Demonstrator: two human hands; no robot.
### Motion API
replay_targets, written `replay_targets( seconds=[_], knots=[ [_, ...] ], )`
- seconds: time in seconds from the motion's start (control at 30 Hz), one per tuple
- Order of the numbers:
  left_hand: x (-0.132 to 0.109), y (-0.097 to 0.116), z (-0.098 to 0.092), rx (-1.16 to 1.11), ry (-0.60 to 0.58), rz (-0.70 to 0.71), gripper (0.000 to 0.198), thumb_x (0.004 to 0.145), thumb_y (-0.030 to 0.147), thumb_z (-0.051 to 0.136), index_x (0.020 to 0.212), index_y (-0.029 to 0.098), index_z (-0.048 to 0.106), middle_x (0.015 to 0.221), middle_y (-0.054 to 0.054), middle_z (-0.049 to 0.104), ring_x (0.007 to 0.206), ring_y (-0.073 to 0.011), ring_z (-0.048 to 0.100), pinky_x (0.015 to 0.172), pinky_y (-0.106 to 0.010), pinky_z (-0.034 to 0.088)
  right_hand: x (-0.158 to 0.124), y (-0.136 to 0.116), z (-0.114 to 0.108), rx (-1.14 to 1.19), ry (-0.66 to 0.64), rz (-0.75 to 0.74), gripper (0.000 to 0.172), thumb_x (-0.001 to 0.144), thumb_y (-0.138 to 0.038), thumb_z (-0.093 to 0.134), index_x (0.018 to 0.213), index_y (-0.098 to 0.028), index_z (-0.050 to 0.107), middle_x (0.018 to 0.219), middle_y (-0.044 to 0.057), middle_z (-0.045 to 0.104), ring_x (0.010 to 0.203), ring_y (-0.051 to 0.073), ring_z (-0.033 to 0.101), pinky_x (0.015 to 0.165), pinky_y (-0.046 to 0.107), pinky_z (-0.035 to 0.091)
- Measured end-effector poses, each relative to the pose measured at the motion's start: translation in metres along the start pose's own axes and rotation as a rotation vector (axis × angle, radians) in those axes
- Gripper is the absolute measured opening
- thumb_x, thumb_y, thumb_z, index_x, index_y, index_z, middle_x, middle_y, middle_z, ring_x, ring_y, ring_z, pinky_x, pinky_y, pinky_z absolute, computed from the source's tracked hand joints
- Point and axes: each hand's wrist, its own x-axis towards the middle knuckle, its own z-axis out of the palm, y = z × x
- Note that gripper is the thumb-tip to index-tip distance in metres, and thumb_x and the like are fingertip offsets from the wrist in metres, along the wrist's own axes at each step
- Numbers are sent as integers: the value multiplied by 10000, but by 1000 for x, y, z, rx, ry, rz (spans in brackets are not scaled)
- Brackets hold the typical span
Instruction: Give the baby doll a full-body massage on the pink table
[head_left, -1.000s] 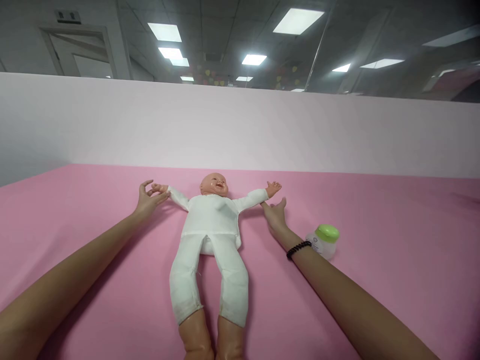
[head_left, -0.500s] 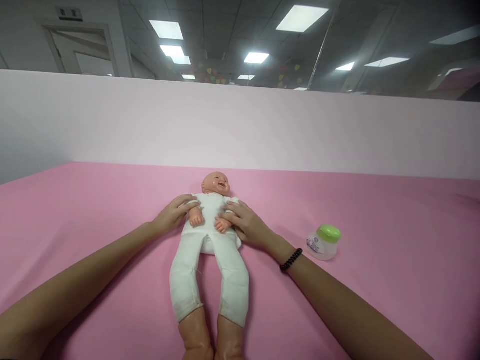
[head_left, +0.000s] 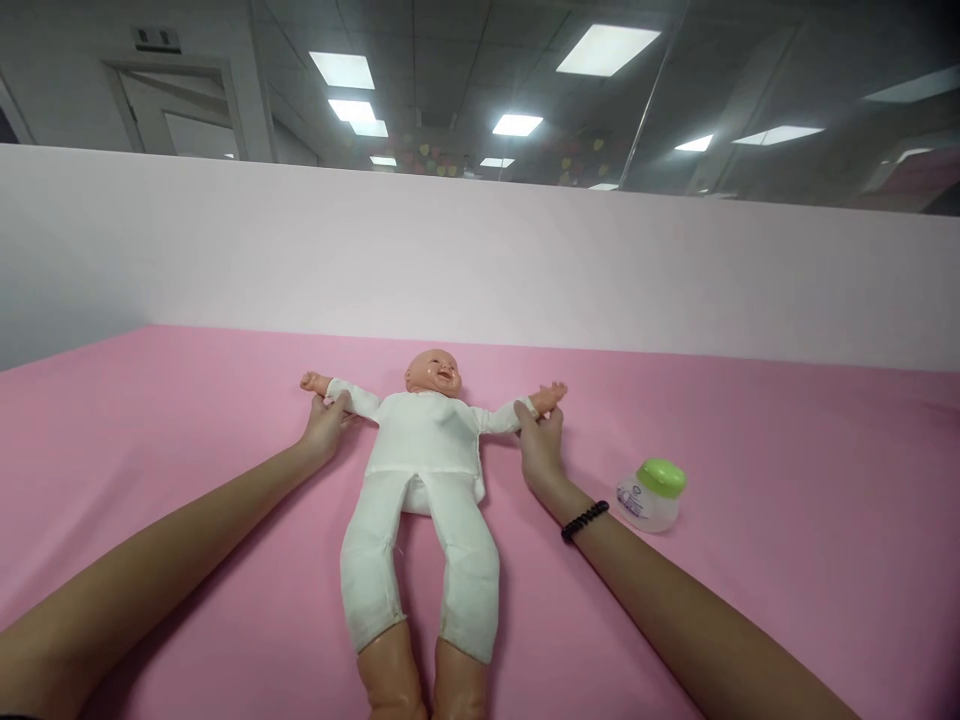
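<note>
A baby doll (head_left: 426, 430) with a white cloth body lies on its back on a pink surface (head_left: 225, 590), head away from me. Both its arms are stretched out sideways. My left hand (head_left: 325, 428) is closed around the doll's arm on the left side, near the wrist. On the other side, my right hand (head_left: 540, 447) grips the doll's other arm just below its plastic hand. The doll's legs run toward me, and its feet are cut off by the bottom of the view.
To the right of my right hand stands a clear jar (head_left: 651, 497) with a green lid. A white wall panel (head_left: 480, 265) rises behind the pink surface. Above it are dark glass, ceiling lights and a door (head_left: 180, 115).
My hands have moved apart from the doll's chest, drawing its arms from folded over the belly to spread out on both sides. The view has tilted slightly.
</note>
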Motion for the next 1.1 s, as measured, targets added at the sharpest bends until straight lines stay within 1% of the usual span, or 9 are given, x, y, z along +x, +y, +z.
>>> replay_targets(
  seconds=[0.2, 0.27, 0.43, 0.57, 0.7, 0.83, 0.9, 1.0, 1.1],
  knots=[
    [-22, 3, 2, 667, -606, 657, 295, 907, 297, 573, 1189, 224, 620, 1392, -124, 569, 1347, -278, 496, 1166, -469, 381, -26, -29, 6, -223, -620, -787, 343, 942, -281, 523, 1263, -273, 642, 1343, 57, 621, 1322, 226, 529, 1197, 456, 355],
    [-22, 2, 2, 672, -583, 637, 315, 923, 311, 558, 1224, 226, 603, 1393, -122, 565, 1331, -275, 508, 1158, -471, 391, -25, -29, 8, -192, -556, -718, 347, 946, -277, 509, 1268, -265, 635, 1337, 58, 626, 1299, 220, 546, 1179, 444, 380],
    [-1, 1, 0, 160, -89, 108, 408, 890, 365, 653, 1193, 203, 432, 1234, -152, 613, 1114, -266, 657, 929, -447, 578, -2, -15, 3, 138, 43, 81, 699, 857, -409, 600, 1463, -163, 352, 1345, 158, 582, 1159, 252, 627, 955, 395, 562],
    [6, -1, -1, -59, -8, -128, 283, 898, 284, 646, 1074, 175, 453, 1134, -177, 646, 1074, -268, 681, 940, -432, 578, 8, -6, -2, 211, 88, 518, 650, 869, -343, 529, 1462, -144, 352, 1446, 201, 487, 1281, 267, 564, 954, 380, 569],
    [-8, 1, 6, 151, -38, 203, 392, 896, 377, 642, 1193, 223, 438, 1216, -133, 612, 1095, -256, 664, 954, -463, 564, -1, -19, -1, 142, -6, 66, 695, 863, -412, 587, 1475, -183, 349, 1380, 163, 558, 1186, 259, 617, 952, 400, 567],
    [-25, 9, 9, 658, -553, 695, 306, 926, 365, 576, 1197, 229, 618, 1299, -130, 619, 1286, -291, 543, 1134, -497, 410, -17, -39, -3, -113, -566, -533, 409, 904, -342, 572, 1300, -246, 611, 1327, 75, 626, 1267, 248, 568, 1133, 457, 438],
    [-27, 11, 7, 776, -652, 771, 301, 939, 337, 544, 1200, 234, 650, 1336, -129, 611, 1321, -296, 513, 1157, -506, 377, -21, -43, -3, -187, -752, -660, 343, 941, -282, 499, 1238, -273, 670, 1337, 40, 627, 1331, 229, 522, 1202, 461, 352],
    [-20, 9, 4, 680, -474, 643, 367, 927, 347, 574, 1272, 224, 571, 1321, -128, 616, 1259, -279, 564, 1105, -479, 443, -17, -38, -1, -42, -528, -486, 406, 952, -331, 509, 1345, -263, 583, 1383, 66, 590, 1303, 223, 541, 1150, 445, 419],
    [-3, -1, -1, 360, -162, 336, 431, 911, 398, 612, 1275, 234, 450, 1254, -123, 627, 1165, -265, 627, 992, -453, 538, -3, -25, 0, 197, -116, -34, 609, 917, -403, 562, 1473, -225, 387, 1409, 138, 541, 1225, 233, 595, 998, 398, 545]
  ],
)
